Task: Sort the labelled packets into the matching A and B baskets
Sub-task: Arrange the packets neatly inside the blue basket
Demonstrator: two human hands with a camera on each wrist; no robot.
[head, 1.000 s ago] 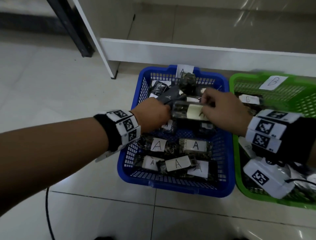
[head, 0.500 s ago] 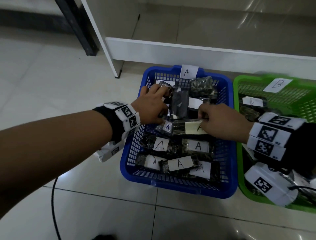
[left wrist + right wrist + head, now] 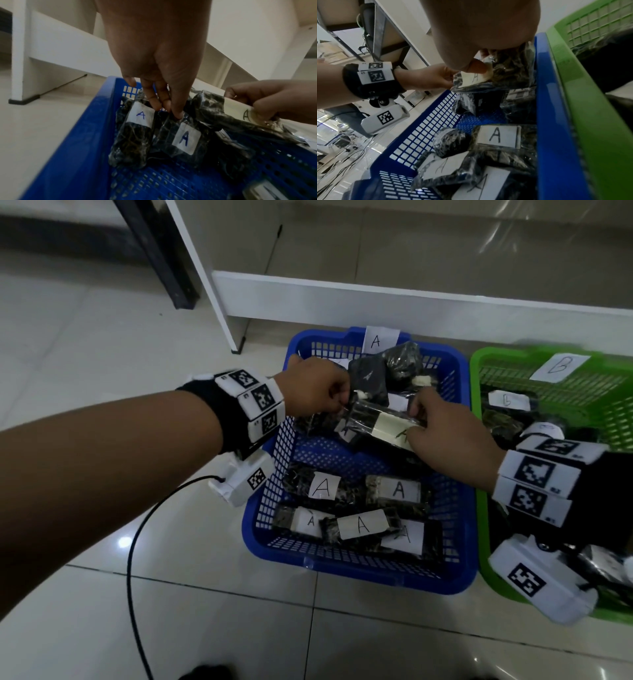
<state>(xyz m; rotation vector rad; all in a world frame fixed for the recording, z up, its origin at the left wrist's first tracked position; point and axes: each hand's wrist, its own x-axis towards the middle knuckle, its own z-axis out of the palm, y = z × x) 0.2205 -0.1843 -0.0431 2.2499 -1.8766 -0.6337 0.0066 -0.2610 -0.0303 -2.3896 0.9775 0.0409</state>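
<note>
A dark packet (image 3: 368,419) with a cream "A" label hangs just above the far half of the blue basket (image 3: 356,577), which carries an "A" tag (image 3: 381,340). My left hand (image 3: 339,402) pinches the packet's left end with curled fingers. My right hand (image 3: 416,419) pinches its labelled right end, thumb on the label (image 3: 474,78). In the left wrist view my fingertips (image 3: 164,106) press into the wrap beside two other A packets. The green basket (image 3: 478,412) with a "B" tag (image 3: 558,367) stands to the right.
Several A packets (image 3: 359,523) lie in the blue basket's near half and more are piled at its far end. A B packet (image 3: 507,400) lies in the green basket. A white shelf base (image 3: 376,299) runs behind both baskets. A black cable (image 3: 133,542) trails on the tiled floor at left.
My left hand has left the dark packets at the basket's far end and taken the left end of the packet that my right hand keeps holding. That packet now sits slightly higher.
</note>
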